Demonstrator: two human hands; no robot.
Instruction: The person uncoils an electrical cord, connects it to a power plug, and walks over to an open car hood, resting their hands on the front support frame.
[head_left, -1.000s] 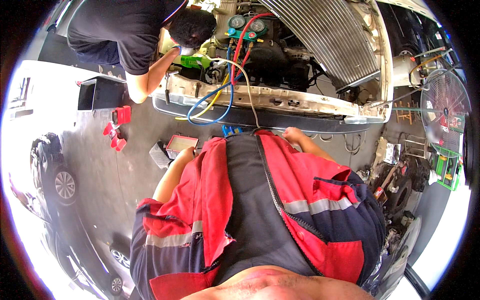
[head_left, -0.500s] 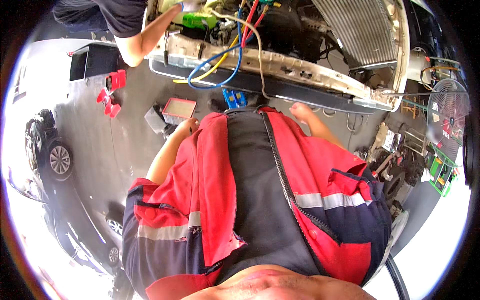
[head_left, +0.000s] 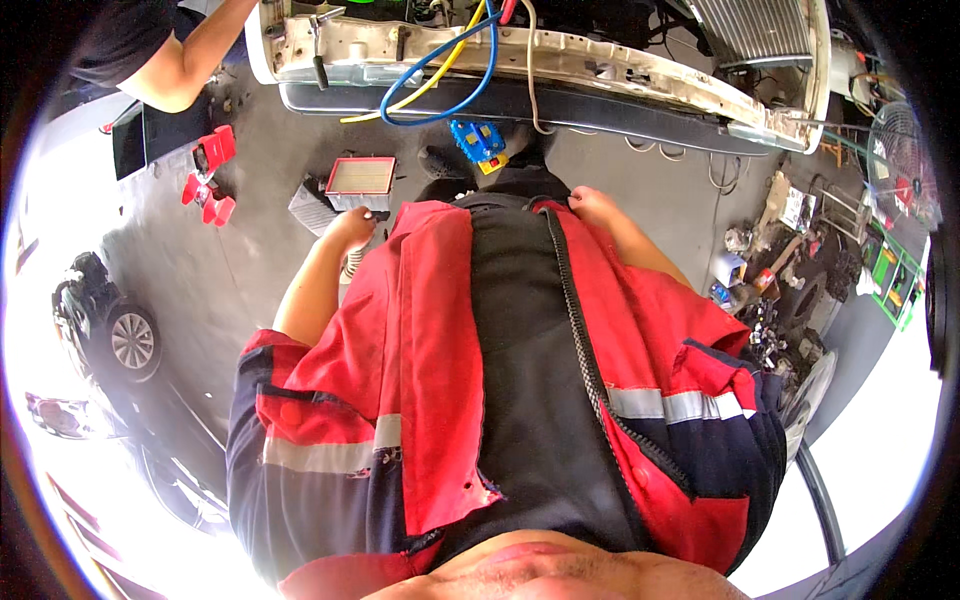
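Observation:
My left hand [head_left: 350, 228] hangs beside the red and navy jacket [head_left: 435, 330], next to the framed air filter on the floor. Its fingers are curled, and a small dark patch shows at the fingertips; what they hold, if anything, is unclear. My right hand [head_left: 592, 203] is at the other side of the jacket, fingers curled in by the dark trousers. Anything inside it is hidden. Ahead is the car's open front [head_left: 560, 55], with a blue hose [head_left: 440, 120], a yellow hose [head_left: 425, 90] and a pale hose [head_left: 531, 80] draped over it.
A red-framed air filter [head_left: 361, 176] and red stands [head_left: 213, 150] lie on the floor at left. A blue device [head_left: 478, 140] is by my feet. Another person's arm [head_left: 185, 65] reaches toward the car. Parts [head_left: 790, 260] and a fan [head_left: 903, 165] stand at right.
The car front and its hoses have shifted up in view, with more floor showing below the bumper. My right hand sits closer to my body, and my left hand is now more fully visible.

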